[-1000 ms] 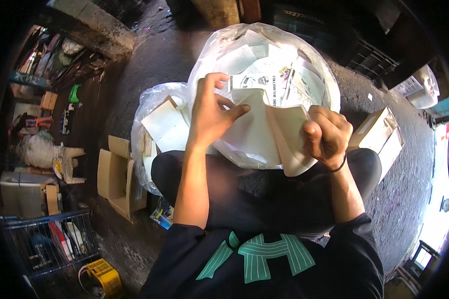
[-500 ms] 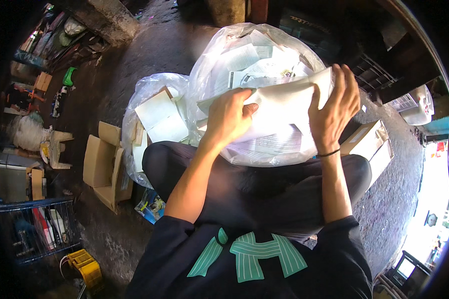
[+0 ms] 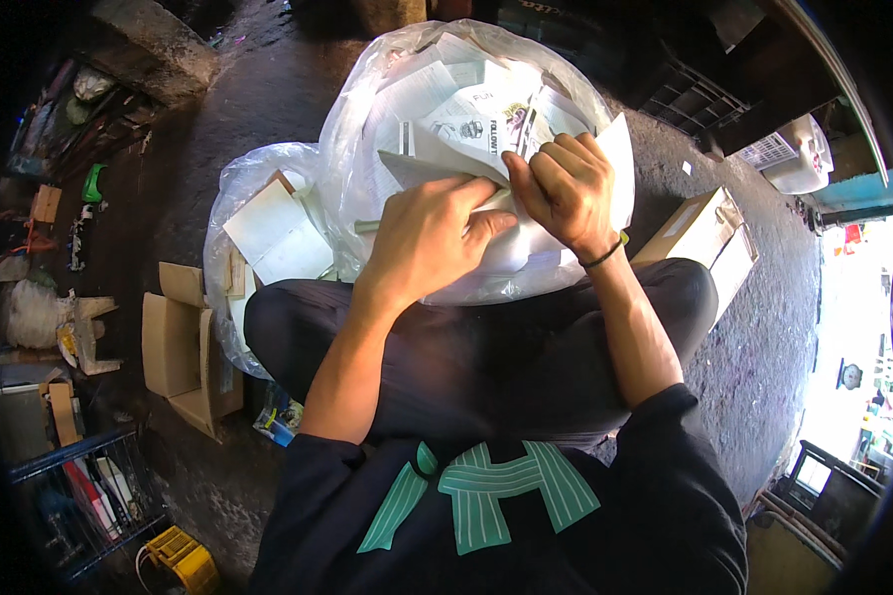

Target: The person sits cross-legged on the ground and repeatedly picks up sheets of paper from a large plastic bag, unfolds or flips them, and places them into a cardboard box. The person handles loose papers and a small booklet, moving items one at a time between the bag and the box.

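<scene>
Both of my hands work on a paper booklet [image 3: 509,243] with pale pages, held above a large clear plastic bag [image 3: 343,114]. My left hand [image 3: 435,236] is closed on its left part, thumb on top and fingers underneath. Curled in a fist-like grip, my right hand [image 3: 569,193] pinches the pages near the upper middle, and a white page stands out beyond its knuckles. Loose printed sheets [image 3: 404,102] fill the bag behind the booklet. My palms and the booklet's lower edge hide part of the papers below.
Left of the big bag, a smaller plastic bag [image 3: 230,188] holds pale paper pieces [image 3: 280,230]. An open cardboard box [image 3: 174,347] stands beside it. Another carton [image 3: 700,238] lies by my right knee. Farther off are a yellow plastic object [image 3: 182,557] and a dark crate [image 3: 690,99].
My right hand has moved from the booklet's far right edge inward and curled into a grip. The booklet, spread flat earlier, is now bent between my hands. The view has shifted slightly.
</scene>
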A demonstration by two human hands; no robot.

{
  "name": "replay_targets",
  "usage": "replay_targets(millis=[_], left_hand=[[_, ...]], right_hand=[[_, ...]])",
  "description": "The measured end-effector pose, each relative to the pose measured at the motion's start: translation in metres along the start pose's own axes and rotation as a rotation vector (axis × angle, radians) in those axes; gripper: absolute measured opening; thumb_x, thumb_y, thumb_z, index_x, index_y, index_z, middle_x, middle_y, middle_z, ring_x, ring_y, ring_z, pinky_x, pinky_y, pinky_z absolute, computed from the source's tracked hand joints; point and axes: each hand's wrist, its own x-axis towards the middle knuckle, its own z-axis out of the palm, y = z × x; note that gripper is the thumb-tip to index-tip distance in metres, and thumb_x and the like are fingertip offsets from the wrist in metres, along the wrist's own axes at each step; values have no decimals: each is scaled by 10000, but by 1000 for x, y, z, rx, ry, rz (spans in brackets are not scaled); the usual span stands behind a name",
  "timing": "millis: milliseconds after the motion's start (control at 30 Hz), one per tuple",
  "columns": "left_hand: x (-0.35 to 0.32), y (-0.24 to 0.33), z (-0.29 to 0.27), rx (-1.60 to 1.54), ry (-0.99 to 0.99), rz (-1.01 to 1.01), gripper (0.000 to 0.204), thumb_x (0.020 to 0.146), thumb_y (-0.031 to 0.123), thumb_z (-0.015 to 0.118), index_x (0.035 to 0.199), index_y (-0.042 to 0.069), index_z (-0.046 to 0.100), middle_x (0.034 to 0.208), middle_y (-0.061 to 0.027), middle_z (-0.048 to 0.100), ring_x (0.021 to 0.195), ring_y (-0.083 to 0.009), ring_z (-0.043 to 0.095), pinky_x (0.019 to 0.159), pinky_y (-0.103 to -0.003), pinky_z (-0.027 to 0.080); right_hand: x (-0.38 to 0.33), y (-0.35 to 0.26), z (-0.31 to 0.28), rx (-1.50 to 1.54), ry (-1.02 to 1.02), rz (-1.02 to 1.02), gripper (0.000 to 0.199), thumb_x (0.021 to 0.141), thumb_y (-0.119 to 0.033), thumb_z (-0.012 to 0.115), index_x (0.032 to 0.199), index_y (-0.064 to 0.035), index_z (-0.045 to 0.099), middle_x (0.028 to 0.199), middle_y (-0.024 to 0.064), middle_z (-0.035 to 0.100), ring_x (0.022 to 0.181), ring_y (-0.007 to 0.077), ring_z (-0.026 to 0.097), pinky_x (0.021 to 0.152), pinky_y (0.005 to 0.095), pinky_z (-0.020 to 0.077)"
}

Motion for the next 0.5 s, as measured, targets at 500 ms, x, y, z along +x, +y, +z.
replay_targets(millis=[500], left_hand=[[-18,-7,-11,-215,687,-162,121,971,99,725,942,2,659,775,-165,694,662,-319,692,633,-380,518]], right_hand=[[35,176,37,-161,292,1158,512,978,-529,595,1000,-69,817,940,246,758,950,436,746,878,488,584]])
